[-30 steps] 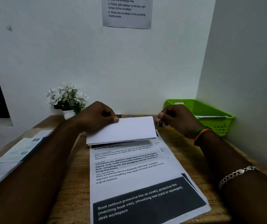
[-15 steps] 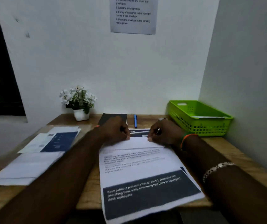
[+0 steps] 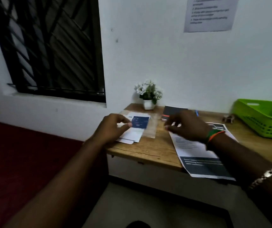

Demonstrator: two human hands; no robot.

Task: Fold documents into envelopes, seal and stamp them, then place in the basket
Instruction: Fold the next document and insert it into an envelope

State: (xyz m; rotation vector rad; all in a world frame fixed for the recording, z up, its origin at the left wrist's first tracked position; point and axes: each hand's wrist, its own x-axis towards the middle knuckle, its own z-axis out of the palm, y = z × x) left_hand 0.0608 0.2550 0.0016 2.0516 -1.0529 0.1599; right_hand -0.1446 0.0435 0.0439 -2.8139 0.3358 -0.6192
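Observation:
A stack of white envelopes (image 3: pixel 132 137) lies at the desk's left end, and the top one has a dark blue print (image 3: pixel 140 122). My left hand (image 3: pixel 113 129) is over this stack, thumb tip at the blue print's left edge and fingers curved above it; motion blur hides any grip. My right hand (image 3: pixel 188 127) hovers over the desk between the envelopes and the printed documents (image 3: pixel 196 150), fingers loosely curved and pointing left, holding nothing that shows. The green basket (image 3: pixel 263 129) stands at the far right with a white sheet inside.
A clear plastic sleeve (image 3: pixel 150 129) lies beside the envelopes. At the back stand a small white flower pot (image 3: pixel 149 103), a dark notebook (image 3: pixel 173 110), a blue pen (image 3: pixel 197 113) and a small object (image 3: pixel 228 118). A barred window (image 3: pixel 49 46) is left of the desk.
My view has swung left. Both hands left the folded sheet on the documents; the left hand moved to the envelope stack and the right hand lifted and shifted left.

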